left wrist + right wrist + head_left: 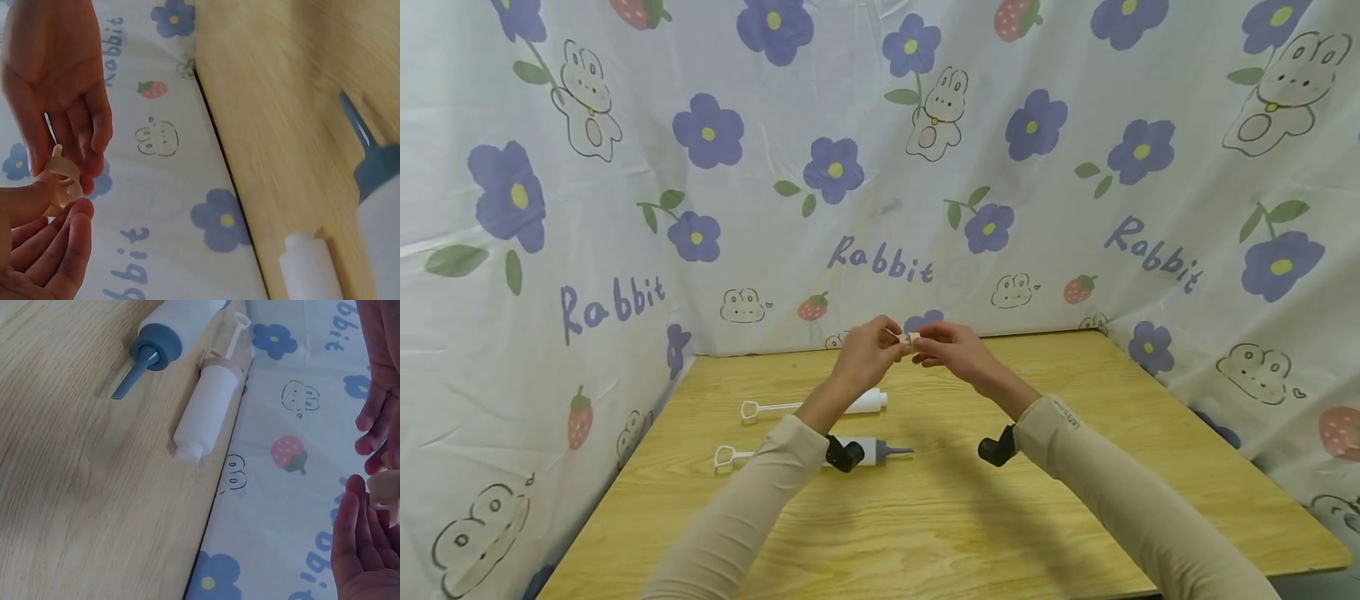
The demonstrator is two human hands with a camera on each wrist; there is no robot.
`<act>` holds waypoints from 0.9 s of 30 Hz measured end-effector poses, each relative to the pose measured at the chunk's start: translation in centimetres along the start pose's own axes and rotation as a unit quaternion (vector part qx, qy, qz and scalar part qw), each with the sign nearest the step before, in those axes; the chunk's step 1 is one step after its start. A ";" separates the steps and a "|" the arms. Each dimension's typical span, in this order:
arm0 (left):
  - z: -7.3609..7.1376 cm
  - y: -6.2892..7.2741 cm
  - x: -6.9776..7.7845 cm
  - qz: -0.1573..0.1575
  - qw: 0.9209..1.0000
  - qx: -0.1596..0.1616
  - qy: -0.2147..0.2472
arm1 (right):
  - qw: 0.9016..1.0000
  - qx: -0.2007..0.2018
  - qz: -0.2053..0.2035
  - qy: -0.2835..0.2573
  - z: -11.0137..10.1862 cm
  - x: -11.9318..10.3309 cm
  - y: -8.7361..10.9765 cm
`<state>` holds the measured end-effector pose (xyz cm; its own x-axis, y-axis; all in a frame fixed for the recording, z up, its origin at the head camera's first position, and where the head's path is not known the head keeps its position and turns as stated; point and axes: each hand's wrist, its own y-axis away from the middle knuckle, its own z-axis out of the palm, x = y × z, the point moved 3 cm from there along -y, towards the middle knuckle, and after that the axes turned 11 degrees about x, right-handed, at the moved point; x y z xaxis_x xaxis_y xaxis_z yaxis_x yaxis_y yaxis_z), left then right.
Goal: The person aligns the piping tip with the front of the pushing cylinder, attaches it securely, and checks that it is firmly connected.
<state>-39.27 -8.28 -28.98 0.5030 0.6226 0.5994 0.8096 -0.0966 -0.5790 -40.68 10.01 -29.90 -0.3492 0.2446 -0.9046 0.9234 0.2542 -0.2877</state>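
Observation:
Above the far side of the table, both hands hold a small beige ring-shaped cap point(64, 167) between them. My left hand point(870, 354) pinches it between thumb and fingers. From the opposite side my right hand point(957, 348) grips it with thumb and fingertips. A narrow stub point(57, 150) sticks out of the cap towards the right hand, beside a thin shiny strip point(50, 129). Below lie two plunger syringes. The farther syringe point(206, 412) has a white barrel, a beige collar and a bare stepped end. A blue-grey collar and pointed nozzle point(132, 378) top the nearer syringe point(859, 450).
Both syringes lie on the wooden table point(925, 533) left of centre, their white loop handles point(749, 409) towards the left. A white curtain point(880, 208) printed with flowers, rabbits and strawberries hangs behind the table and along its sides. Black camera mounts point(997, 447) hang under both wrists.

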 end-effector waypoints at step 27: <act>1.1 -0.1 -0.7 -0.135 0.978 -0.030 0.158 | 0.999 0.023 0.027 0.002 -0.2 0.9 -0.1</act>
<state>-40.07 -7.88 -29.96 0.3283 0.3612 0.8728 0.9377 -0.0134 -0.3472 -41.10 10.41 -30.66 -0.3002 0.2610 -0.9175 0.9470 0.1968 -0.2539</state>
